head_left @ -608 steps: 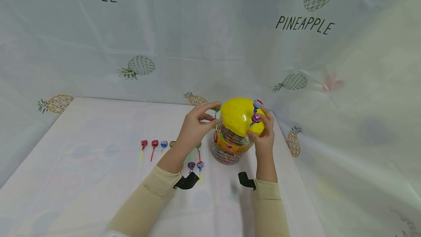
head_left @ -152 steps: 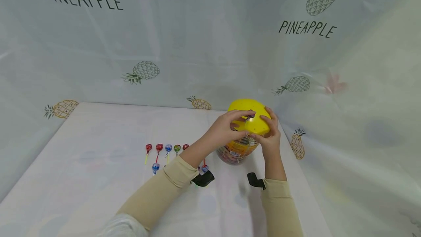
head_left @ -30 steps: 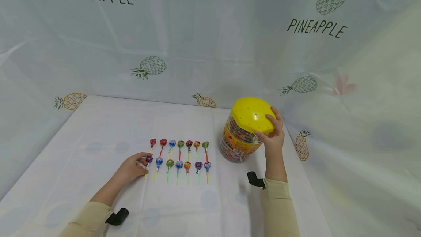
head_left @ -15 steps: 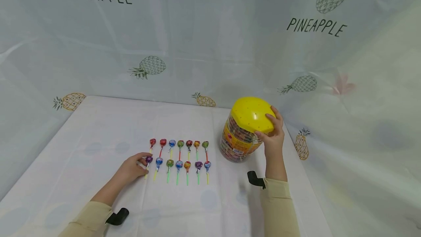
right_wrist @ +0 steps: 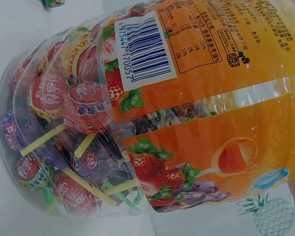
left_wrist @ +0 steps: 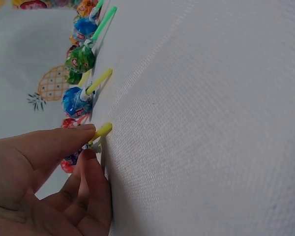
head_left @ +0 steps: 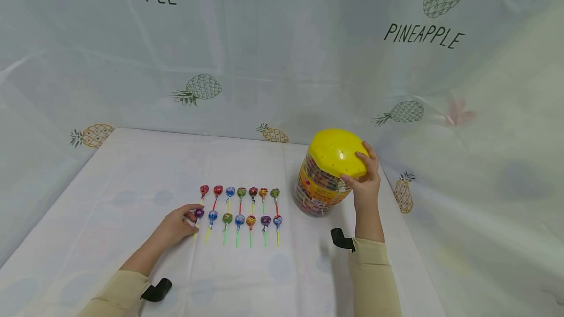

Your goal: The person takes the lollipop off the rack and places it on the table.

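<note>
My left hand point(head_left: 176, 226) is low over the table at the left end of the front row, pinching a purple-wrapped lollipop point(head_left: 199, 214) with a yellow stick. In the left wrist view, the thumb and fingers of the left hand point(left_wrist: 54, 172) close round its yellow stick point(left_wrist: 104, 130). My right hand point(head_left: 364, 180) grips the edge of the yellow lid point(head_left: 337, 150) on a large clear jar point(head_left: 304, 199). The jar leans a little. Wrapped lollipops point(right_wrist: 83, 105) fill it behind an orange label point(right_wrist: 201, 157).
Two rows of lollipops lie side by side, among them a red one point(head_left: 218, 190) at the back and a blue one point(head_left: 213, 215) in front. A white cloth point(head_left: 246, 278) covers the table. Behind it hangs a pineapple-print curtain point(head_left: 282, 62).
Since five seconds ago, my left hand has carried the purple lollipop from the lid to the front row's left end. The right hand stays on the lid. The last second shows almost no motion.
</note>
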Available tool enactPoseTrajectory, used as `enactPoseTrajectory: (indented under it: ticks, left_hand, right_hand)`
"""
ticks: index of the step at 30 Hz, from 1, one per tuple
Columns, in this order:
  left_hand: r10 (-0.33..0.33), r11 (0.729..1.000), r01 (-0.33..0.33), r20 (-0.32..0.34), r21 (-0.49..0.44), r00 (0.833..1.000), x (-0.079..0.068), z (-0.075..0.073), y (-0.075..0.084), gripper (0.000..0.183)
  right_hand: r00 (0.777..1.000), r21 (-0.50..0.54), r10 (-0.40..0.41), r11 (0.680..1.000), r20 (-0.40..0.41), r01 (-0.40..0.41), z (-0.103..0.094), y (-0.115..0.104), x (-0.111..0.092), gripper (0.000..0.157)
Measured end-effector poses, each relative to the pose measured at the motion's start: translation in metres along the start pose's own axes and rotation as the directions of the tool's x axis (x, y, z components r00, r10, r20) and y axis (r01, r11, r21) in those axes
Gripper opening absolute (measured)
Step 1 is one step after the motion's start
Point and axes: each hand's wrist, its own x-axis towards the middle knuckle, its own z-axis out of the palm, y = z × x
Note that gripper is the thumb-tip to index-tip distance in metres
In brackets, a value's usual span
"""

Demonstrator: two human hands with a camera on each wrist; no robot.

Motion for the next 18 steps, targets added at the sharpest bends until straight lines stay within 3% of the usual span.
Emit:
enactPoseTrajectory:
  ticks: [18]
  left_hand:
    - [0.015,1.0,-0.016,0.006,0.015,1.0,-0.004,-0.0077,-0.0056,0.06]
  right_hand:
    - [1.0,0.009,-0.015,1.0,0.012,0.015,0.0005,0.0023,0.0004,0.049]
